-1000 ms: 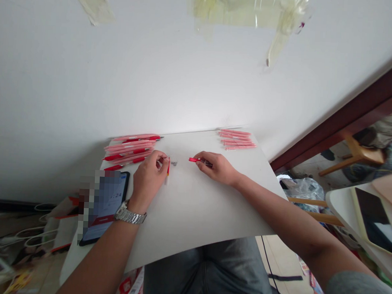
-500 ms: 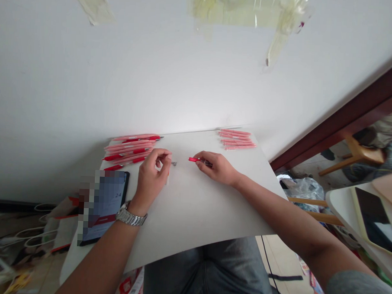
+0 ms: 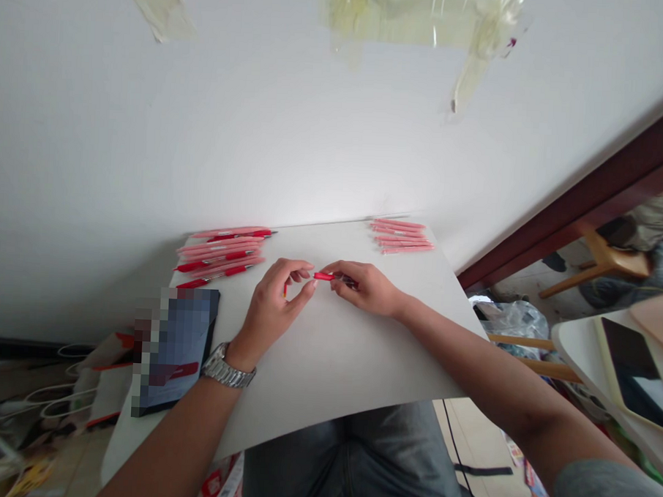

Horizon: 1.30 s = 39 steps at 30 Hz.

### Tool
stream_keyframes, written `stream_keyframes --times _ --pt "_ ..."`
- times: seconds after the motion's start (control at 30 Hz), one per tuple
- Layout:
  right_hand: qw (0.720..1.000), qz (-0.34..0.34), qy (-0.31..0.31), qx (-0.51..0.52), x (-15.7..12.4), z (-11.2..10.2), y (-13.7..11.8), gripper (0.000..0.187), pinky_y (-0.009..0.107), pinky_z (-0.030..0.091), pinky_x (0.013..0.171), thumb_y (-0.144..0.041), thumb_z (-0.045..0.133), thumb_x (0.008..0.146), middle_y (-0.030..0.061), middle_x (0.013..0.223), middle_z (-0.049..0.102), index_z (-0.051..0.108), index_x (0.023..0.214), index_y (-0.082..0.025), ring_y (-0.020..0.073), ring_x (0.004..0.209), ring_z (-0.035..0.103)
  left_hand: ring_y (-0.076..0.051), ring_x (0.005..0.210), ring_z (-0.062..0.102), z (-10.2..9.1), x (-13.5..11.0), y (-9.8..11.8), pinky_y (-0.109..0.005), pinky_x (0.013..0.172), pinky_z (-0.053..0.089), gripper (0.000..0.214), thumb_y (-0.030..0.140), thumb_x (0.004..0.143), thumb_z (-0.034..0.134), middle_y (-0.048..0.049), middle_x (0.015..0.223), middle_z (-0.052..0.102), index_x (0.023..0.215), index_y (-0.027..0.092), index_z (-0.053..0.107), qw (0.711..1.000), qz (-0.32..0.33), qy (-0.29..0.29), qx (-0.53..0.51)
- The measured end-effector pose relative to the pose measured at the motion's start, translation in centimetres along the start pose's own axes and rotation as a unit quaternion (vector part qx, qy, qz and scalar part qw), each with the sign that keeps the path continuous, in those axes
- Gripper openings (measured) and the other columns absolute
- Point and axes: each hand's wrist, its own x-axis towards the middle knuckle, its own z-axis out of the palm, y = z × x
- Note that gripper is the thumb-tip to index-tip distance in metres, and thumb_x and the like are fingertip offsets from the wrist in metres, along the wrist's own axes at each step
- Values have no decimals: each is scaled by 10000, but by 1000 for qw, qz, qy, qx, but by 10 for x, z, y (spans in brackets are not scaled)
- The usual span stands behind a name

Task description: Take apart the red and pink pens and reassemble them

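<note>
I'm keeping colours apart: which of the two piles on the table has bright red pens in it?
The left pile, next to the device: bright red pens show in it, while the right pile looks all pink.

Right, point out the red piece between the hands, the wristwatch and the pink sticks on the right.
Red piece [image 3: 323, 276], head view: its exposed side.
Wristwatch [image 3: 229, 368], head view: its metal band.
Pink sticks [image 3: 403, 240], head view: middle of the group.

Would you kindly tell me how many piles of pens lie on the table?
2: one pink-and-red pile at back left of the table, one pink pile at back right.
</note>
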Motion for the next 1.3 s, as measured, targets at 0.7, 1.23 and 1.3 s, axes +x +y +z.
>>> stream_keyframes --times 0.7,1.23,1.3 --pt "1000 -13 -4 -17 -1 0 3 250 263 501 747 -317 594 1032 59 1096 755 664 1249 -215 128 754 606 -182 913 652 2 -1 1 -340 834 526 109 327 1046 640 -34 1046 715 1101 244 684 1000 -6 -19 -10" --pt "999 20 9 -31 0 -1 4 197 257 461 713 -365 617 1025 30 971 734 672 1146 -218 122 702 559 -176 894 639 2 -1 -1 -330 847 526 96 304 1047 634 -27 1019 696 1115 243 665 1000 -10 -1 -5" --pt "999 27 13 -31 0 -2 4 189 257 464 720 -354 620 1019 29 970 733 675 1138 -218 123 707 562 -174 878 640 2 -1 -1 -330 843 531 109 318 1045 633 -25 1005 697 1118 243 664 1000 -19 9 -1"
